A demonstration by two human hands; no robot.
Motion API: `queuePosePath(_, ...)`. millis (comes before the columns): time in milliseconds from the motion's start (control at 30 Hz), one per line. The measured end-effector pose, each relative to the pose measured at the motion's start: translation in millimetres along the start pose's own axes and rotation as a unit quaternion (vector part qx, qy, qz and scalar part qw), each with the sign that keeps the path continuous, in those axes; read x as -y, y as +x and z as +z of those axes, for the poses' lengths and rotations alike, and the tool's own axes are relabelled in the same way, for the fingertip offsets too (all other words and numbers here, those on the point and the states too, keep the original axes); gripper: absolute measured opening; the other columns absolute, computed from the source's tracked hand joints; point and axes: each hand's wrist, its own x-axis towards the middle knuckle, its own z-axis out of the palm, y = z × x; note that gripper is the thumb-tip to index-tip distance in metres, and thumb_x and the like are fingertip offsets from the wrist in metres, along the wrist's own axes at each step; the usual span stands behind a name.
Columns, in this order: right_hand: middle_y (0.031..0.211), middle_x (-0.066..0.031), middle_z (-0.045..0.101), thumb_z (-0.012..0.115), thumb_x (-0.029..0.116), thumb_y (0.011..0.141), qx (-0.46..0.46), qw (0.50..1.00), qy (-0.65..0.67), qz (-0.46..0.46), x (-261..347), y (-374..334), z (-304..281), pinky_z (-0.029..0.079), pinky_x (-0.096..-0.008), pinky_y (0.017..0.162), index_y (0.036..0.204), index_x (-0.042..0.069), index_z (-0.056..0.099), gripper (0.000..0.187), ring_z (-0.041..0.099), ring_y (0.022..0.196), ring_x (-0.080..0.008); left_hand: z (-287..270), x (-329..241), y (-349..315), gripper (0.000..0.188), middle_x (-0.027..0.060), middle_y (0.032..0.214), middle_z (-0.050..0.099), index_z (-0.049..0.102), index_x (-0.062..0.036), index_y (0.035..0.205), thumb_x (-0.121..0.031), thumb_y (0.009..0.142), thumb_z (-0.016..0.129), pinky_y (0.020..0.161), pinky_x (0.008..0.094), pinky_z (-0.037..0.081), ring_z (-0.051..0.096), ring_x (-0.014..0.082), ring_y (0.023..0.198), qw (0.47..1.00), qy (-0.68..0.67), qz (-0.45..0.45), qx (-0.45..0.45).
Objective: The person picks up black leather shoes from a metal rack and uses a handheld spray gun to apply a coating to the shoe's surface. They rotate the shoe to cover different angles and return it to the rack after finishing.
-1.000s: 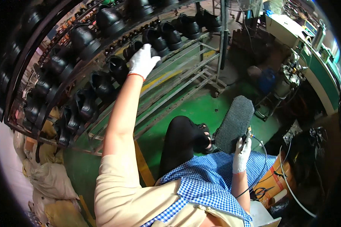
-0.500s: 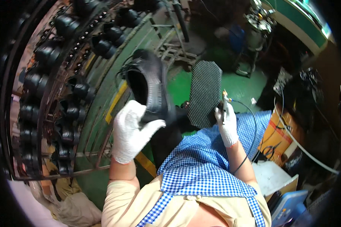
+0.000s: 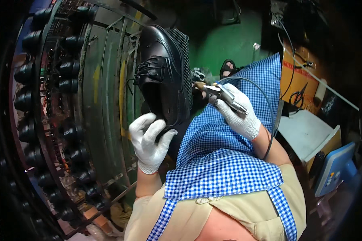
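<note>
1. The black lace-up shoe (image 3: 161, 72) sits left of centre, toe pointing away from the person, its opening turned toward the left hand. It lies against a dark mesh pad (image 3: 184, 48), whose edge shows as a strip along the shoe's right side.
2. The left hand (image 3: 149, 142), white-gloved, is at the heel end. Its fingers are curved and the thumb stands apart from them; whether a fingertip touches the heel, I cannot tell.
3. The right hand (image 3: 239, 110), gloved too, is closed around a metal hand tool (image 3: 225, 98). The tool's tip points left, near the pad's right edge and apart from the shoe.
4. A thin hose (image 3: 272, 116) loops over the right wrist side and passes near the forearm, crossing the room to the right of that hand.
5. Between the two hands there is a gap, with the checked apron (image 3: 229, 164) below it.
6. On the left, the metal rack (image 3: 36, 86) with its rows of shoes closes in that side; its nearer rails stand just beside the shoe.
7. Beyond the pad, green floor (image 3: 237, 36) opens out, with a sandalled foot (image 3: 227, 69) at its near side.
8. Past the apron's right edge are an orange box (image 3: 287, 74), scissors (image 3: 297, 97) and a pale board (image 3: 305, 128).
</note>
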Motion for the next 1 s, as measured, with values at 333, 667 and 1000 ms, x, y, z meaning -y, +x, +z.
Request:
queuePosePath(333, 0.091, -0.0115, 0.06, 0.068, 0.016, 0.101, -0.004, 0.998, 0.027, -0.06, -11, 10, 19, 0.05, -0.0357, 0.072, 0.107, 0.002, 0.07, 0.016, 0.061, 0.079, -0.0263, 0, 0, -19, 0.047, 0.0098, 0.114, 0.061, 0.076, -0.0117, 0.112, 0.008, 0.072, 0.088, 0.077, 0.0316, 0.055, 0.064, 0.0227, 0.097, 0.999, -0.004, -0.044, -0.014)
queuePosePath(667, 0.09, -0.0115, 0.063, 0.073, 0.022, 0.095, 0.01, 0.991, -0.088, -0.103, -6, 2, 18, 0.054, -0.0389, 0.067, 0.113, 0.007, 0.071, 0.023, 0.066, 0.078, -0.0291, -7, -7, -4, 0.045, 0.0104, 0.109, 0.069, 0.076, -0.0095, 0.109, 0.01, 0.07, 0.087, 0.081, 0.0343, 0.058, 0.069, 0.0262, 0.097, 1.0, 0.02, 0.0, 0.014)
queuePosePath(1000, 0.087, -0.0112, 0.064, 0.073, 0.023, 0.094, 0.065, 0.995, -0.047, -0.058, 2, -41, -11, 0.055, -0.0377, 0.067, 0.098, 0.006, 0.071, 0.018, 0.066, 0.077, -0.0283, -21, -24, 58, 0.037, 0.0105, 0.102, 0.074, 0.077, -0.0079, 0.103, -0.003, 0.067, 0.079, 0.079, 0.0404, 0.059, 0.072, 0.0311, 0.09, 0.973, 0.071, 0.13, 0.177)
